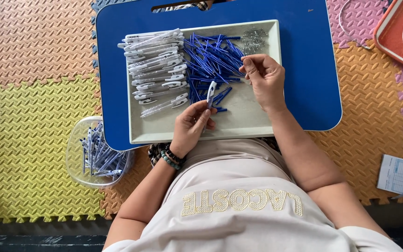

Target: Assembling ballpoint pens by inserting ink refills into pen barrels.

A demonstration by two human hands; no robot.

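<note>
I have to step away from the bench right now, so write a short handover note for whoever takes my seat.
Left hand holds one white pen barrel upright over the grey tray.
Right hand pinches at the blue refills, near the springs.
White barrels lie stacked in the tray's left part.
Done: assembled pens in the clear bowl.
Left: many barrels and refills remain.

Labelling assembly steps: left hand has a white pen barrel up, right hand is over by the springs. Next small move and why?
Probably: the right hand pinches one spring from the small metal springs at the tray's far corner. Its fingertips sit just short of that heap and look empty, while the left hand holds a white pen barrel upright beside the blue refills, seemingly waiting for a part.
</note>
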